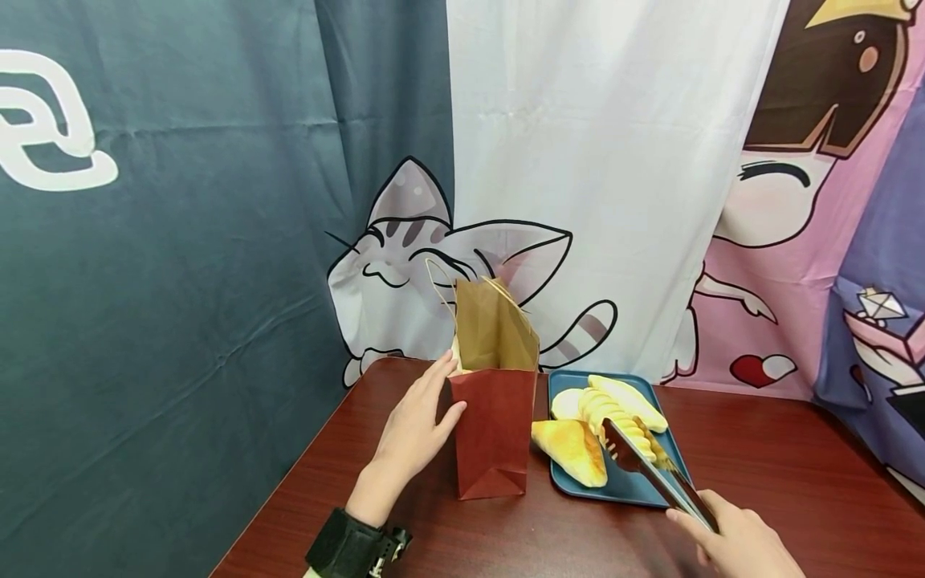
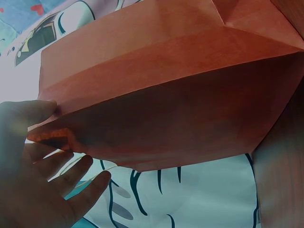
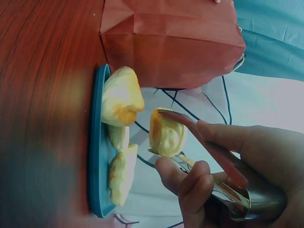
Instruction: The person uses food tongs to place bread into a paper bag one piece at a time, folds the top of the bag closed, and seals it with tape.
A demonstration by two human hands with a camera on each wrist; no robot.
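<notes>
A red paper bag [image 1: 494,433] with a brown inside stands upright, its mouth facing up. The left hand [image 1: 412,425] touches the bag's left upper edge with fingers extended; in the left wrist view the thumb of the left hand [image 2: 52,166] lies on the bag [image 2: 156,95] and the fingers are spread. The right hand [image 1: 737,534] grips metal tongs [image 1: 668,486], whose tips are around a ridged yellow bread [image 1: 614,417]. The right wrist view shows this bread [image 3: 167,135] between the tong arms, above the tray, with the right hand [image 3: 228,175] round the tongs.
A blue tray [image 1: 625,488] right of the bag holds several breads, among them a triangular one [image 1: 572,449], a round one [image 1: 566,404] and a long one [image 1: 630,401]. Behind the dark red table [image 1: 578,538] hangs a printed curtain [image 1: 614,160].
</notes>
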